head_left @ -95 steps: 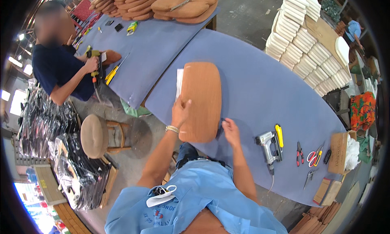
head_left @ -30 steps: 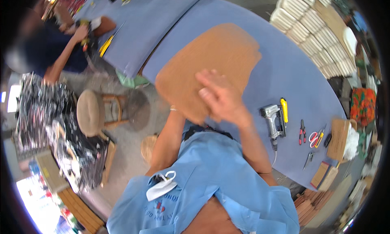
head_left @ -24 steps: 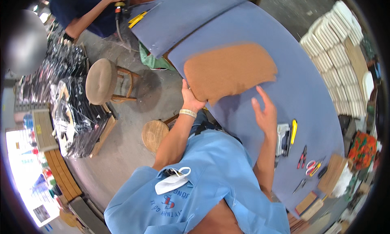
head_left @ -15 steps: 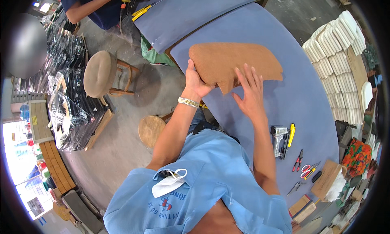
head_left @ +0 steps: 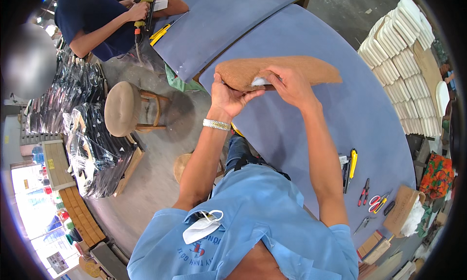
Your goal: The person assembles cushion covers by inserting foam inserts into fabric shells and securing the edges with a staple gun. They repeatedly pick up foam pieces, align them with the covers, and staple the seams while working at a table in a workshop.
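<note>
A brown fabric-covered cushion is held above the blue table, tilted so that its near edge shows. My left hand is closed on its left end, with the thumb up on the side and the fingers underneath. At the near edge, my right hand has its fingers bent and pinches the brown cover. A tuft of white padding shows at the edge beside those fingertips. The cushion's far side is hidden.
On the table's right lie a staple gun, a yellow utility knife, red-handled pliers and scissors. White pads are stacked beyond. A round stool stands left; a co-worker holds a nail gun.
The cushion has tipped, showing its near edge and white padding. My right hand has gone from spread fingers on the cover to a pinch at that edge. The co-worker's nail gun is more visible.
</note>
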{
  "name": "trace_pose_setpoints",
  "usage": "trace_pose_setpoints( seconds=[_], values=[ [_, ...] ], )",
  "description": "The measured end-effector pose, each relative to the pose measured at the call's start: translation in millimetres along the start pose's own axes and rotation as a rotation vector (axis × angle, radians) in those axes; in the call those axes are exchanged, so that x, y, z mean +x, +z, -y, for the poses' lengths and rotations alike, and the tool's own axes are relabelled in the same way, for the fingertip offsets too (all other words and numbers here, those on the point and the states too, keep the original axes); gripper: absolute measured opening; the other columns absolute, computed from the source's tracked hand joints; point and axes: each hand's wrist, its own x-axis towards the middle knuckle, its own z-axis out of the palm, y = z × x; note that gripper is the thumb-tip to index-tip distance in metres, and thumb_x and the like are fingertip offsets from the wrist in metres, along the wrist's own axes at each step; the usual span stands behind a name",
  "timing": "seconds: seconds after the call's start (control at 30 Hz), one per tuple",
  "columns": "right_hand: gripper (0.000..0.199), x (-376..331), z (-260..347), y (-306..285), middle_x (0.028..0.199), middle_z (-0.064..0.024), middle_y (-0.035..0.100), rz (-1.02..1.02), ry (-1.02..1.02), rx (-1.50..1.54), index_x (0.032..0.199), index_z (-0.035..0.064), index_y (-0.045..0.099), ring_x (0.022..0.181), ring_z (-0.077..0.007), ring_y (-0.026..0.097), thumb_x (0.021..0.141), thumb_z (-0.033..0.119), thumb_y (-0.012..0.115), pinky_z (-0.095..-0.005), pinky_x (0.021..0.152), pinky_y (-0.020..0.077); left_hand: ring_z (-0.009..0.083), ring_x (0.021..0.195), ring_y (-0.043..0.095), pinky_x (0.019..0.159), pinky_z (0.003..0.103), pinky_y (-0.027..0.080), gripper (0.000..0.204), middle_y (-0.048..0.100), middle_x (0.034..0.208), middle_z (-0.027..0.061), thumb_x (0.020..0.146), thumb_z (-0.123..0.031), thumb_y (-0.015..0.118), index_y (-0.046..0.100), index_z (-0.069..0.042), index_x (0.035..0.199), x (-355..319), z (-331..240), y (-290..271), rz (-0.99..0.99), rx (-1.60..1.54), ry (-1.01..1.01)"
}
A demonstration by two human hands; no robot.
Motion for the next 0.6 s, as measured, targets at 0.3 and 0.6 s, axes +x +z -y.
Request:
trace_pose_setpoints(
  seconds=[0.3,0.6],
  values=[
    [0.016,21.3,-4.8,-1.5,0.086,-0.0164,0.073,0.051,-0.031,0.039,0.103,0.0068,0.074,0.079,-0.0372,0.068,0.095,0.018,0.066,-0.0447,0.069,0.0510,0.0557,0.139,0.043,0.100,0.067,0.054,0.071,0.039,0.155,0.0289,0.110,-0.054,0.018,0.030,-0.002,0.157,14.1,-15.0,-11.7,0.035,-0.014,0.005],
    [0.041,-44.8,-115.5,-67.2,0.145,-0.0159,0.060,-0.244,0.206,-0.233,0.129,0.0100,0.070,0.130,-0.0340,0.058,0.096,0.034,0.069,-0.0466,0.106,0.0474,0.0401,0.130,0.057,0.096,0.059,0.057,0.064,0.053,0.148,0.0165,0.108,-0.058,0.030,0.047,-0.011,0.148,27.4,-20.2,-58.6,-0.289,0.135,0.042]
  ],
)
